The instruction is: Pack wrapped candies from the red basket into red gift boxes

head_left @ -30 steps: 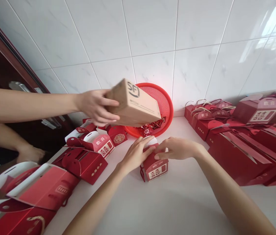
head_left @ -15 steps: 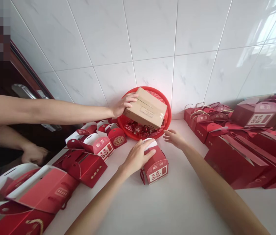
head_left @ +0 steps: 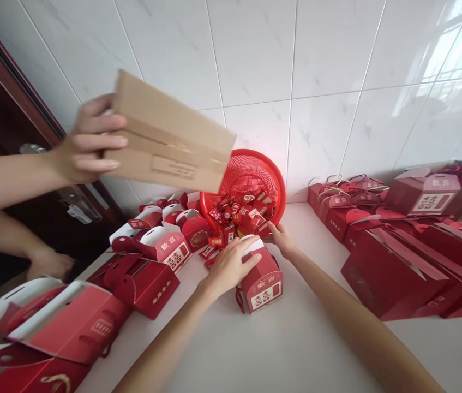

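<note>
My left hand [head_left: 233, 267] grips a small red gift box [head_left: 261, 278] from the left, its thumb over the top and its fingers on the far side. The box stands upright on the white tabletop, its white inner flap showing. With curled fingers my right hand [head_left: 283, 240] holds the near right rim of a red plastic basket [head_left: 280, 202]. The basket tilts towards me, and red-wrapped sweets [head_left: 251, 210] lie in it. Several sweets have spilled onto the table at its front left, behind my left hand.
At the left, another person's hand [head_left: 95, 142] holds a brown cardboard box [head_left: 169, 139] in the air. Opened red gift boxes [head_left: 144, 278] line the table's left side. More red boxes and bags [head_left: 398, 273] stand at the right. A tiled wall [head_left: 255, 65] rises behind.
The other person has lifted the cardboard box out of the basket, up and to the left. My right hand has moved left onto the basket rim. The basket has tipped forward and sweets have spilled.
</note>
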Demonstrator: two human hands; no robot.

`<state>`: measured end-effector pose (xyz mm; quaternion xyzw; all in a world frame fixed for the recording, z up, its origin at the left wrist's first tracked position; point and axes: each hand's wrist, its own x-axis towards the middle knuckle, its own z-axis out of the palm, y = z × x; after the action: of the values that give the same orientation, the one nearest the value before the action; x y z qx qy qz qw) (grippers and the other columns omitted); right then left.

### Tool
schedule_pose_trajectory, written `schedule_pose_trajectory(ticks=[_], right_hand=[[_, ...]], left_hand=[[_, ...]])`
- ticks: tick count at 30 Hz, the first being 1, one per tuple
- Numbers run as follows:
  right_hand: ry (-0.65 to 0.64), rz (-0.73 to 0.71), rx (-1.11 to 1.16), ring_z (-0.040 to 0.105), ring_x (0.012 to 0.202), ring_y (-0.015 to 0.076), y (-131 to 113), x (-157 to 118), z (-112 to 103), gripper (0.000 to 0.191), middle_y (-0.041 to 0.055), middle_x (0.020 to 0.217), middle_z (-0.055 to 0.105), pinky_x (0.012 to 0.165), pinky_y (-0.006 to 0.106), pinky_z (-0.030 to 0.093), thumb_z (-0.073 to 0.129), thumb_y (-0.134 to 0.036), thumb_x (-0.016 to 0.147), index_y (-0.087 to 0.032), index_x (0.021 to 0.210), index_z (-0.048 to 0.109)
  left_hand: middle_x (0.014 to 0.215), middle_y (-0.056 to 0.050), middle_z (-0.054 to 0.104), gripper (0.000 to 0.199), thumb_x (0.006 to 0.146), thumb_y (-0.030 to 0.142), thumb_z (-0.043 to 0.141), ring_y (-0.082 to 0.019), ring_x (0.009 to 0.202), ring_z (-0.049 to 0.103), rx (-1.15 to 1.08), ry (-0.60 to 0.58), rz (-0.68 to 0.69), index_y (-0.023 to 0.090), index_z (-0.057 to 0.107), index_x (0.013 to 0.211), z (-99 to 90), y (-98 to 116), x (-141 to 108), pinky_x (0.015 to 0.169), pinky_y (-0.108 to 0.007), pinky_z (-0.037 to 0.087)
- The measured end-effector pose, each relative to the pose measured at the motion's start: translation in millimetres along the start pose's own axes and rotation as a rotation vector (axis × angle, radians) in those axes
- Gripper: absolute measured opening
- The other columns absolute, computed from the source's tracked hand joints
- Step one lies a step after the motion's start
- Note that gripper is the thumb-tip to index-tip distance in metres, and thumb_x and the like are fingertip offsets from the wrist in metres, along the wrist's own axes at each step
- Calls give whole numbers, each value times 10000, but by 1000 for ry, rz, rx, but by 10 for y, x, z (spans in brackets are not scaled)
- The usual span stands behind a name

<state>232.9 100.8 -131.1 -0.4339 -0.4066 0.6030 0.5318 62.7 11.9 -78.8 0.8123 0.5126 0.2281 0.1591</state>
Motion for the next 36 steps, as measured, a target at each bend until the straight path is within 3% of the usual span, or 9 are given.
schedule_pose_trajectory(ticks=[8, 18, 23, 27, 30, 34, 36], right_hand=[[69, 5, 26, 683, 526, 150, -134, -210, -49, 274, 32, 602, 717, 591, 259, 600, 444, -199, 993, -165, 792, 627], [20, 101, 38, 738, 603, 181, -370, -410, -79, 199, 91, 709, 762, 671, 303, 626, 499, -166, 969, -135, 832, 639], [4, 157, 0, 735, 622, 189, -427, -464, -100, 267, 112, 739, 762, 694, 322, 617, 486, -279, 1002, -123, 887, 669], [57, 188, -178, 717, 649, 186, -474, -625, -163, 371, 137, 915, 743, 668, 317, 598, 478, -456, 998, -126, 1013, 647], [70, 87, -350, 726, 801, 202, -425, -870, -224, 435, 153, 1118, 691, 735, 320, 590, 542, -543, 944, -149, 1115, 610], [-104, -152, -500, 666, 1111, 273, -256, -1321, -287, 733, 176, 1407, 549, 906, 395, 562, 723, -588, 788, -212, 1363, 467], [-154, -246, -572, 629, 1188, 292, -183, -1538, -306, 767, 163, 1486, 489, 977, 445, 530, 727, -572, 792, -254, 1417, 417]], left_hand=[[1399, -49, 636, 471, 928, 294, 583, -263, 1329, 547, -25, 21, 62, 230, 588, 1394, -13, 65, -10, 1128, -419, 441], [1297, -29, 703, 414, 887, 250, 632, -241, 1213, 646, -54, 15, 105, 250, 662, 1300, -18, 213, -89, 1059, -357, 503], [1272, -33, 718, 387, 879, 229, 631, -240, 1182, 667, -79, 27, 134, 238, 685, 1261, -22, 222, -81, 1055, -358, 509], [1287, -47, 710, 382, 873, 242, 636, -237, 1198, 660, -124, 37, 149, 215, 688, 1250, 12, 184, -53, 1070, -350, 502], [1301, -53, 703, 393, 873, 269, 634, -247, 1216, 649, -156, 48, 158, 212, 676, 1259, 28, 158, -42, 1084, -366, 491], [1396, -53, 639, 513, 876, 276, 612, -252, 1288, 599, -181, 47, 151, 241, 558, 1385, 38, 156, -51, 1099, -394, 473], [1426, -60, 613, 565, 872, 271, 609, -253, 1302, 586, -180, 49, 127, 252, 490, 1424, 63, 173, -60, 1090, -406, 475]])
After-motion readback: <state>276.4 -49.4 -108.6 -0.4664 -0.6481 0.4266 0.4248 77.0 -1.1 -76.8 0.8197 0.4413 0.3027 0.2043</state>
